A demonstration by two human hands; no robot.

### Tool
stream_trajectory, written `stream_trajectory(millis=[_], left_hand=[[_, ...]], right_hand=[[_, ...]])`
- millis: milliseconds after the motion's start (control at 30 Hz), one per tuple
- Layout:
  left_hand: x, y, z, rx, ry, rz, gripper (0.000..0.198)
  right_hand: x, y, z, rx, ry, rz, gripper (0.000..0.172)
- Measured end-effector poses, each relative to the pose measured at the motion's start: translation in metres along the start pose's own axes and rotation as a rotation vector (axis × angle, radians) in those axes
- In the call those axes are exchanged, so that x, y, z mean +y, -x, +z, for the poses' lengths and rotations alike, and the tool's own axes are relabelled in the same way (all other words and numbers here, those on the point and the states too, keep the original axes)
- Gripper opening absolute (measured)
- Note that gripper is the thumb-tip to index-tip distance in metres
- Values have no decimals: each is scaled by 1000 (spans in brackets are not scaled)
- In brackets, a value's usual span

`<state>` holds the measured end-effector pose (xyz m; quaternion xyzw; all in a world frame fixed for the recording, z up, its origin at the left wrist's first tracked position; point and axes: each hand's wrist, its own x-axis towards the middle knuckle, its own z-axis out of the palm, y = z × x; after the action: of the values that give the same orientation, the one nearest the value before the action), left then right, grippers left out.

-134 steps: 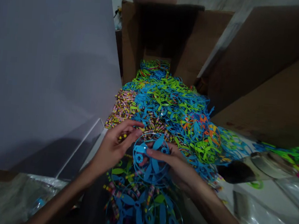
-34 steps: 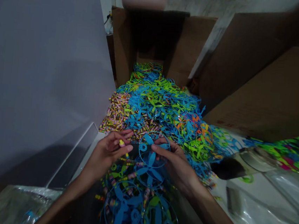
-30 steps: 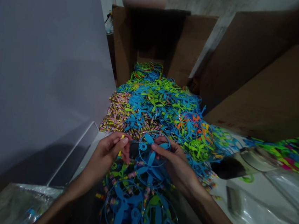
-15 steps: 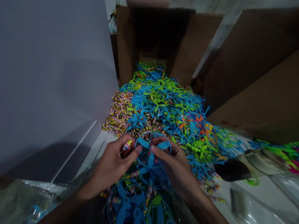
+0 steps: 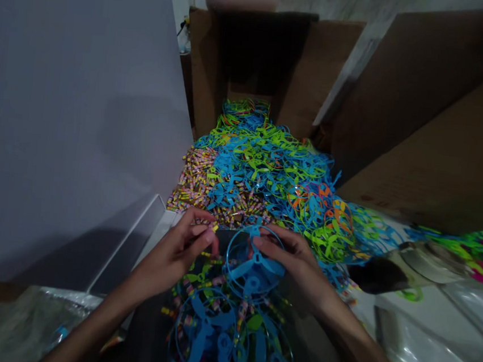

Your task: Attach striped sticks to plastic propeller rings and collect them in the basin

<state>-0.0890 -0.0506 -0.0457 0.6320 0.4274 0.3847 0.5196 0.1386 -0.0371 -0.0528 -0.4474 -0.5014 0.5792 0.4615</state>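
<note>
the right hand (image 5: 295, 263) has its fingers clamped on a blue plastic propeller ring (image 5: 254, 267), and the left hand (image 5: 172, 257) pinches a yellow-tipped stick (image 5: 215, 228), both just in front of a heap of blue and green propellers (image 5: 268, 172), with a cardboard box (image 5: 205, 69) beyond the heap.

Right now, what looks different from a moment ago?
The blue plastic ring propeller has shifted down and to the right, tilting in the right hand, which holds it. The left hand has moved slightly apart from it, pinching a small yellow-tipped stick. Nothing was let go. The heap of blue and green propellers stayed as it was.
</note>
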Motion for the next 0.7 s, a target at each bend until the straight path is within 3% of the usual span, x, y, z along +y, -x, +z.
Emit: stream_trajectory(millis=[233, 400, 700], left_hand=[[20, -1, 5, 11, 4, 47, 14], [24, 0, 2, -71, -127, 68, 15], [31, -2, -13, -297, -331, 29, 25]], right_hand=[[-11, 7, 5, -407, 145, 26, 23], [-10, 9, 4, -371, 315, -124, 20], [-9, 14, 4, -456, 564, -287, 19]])
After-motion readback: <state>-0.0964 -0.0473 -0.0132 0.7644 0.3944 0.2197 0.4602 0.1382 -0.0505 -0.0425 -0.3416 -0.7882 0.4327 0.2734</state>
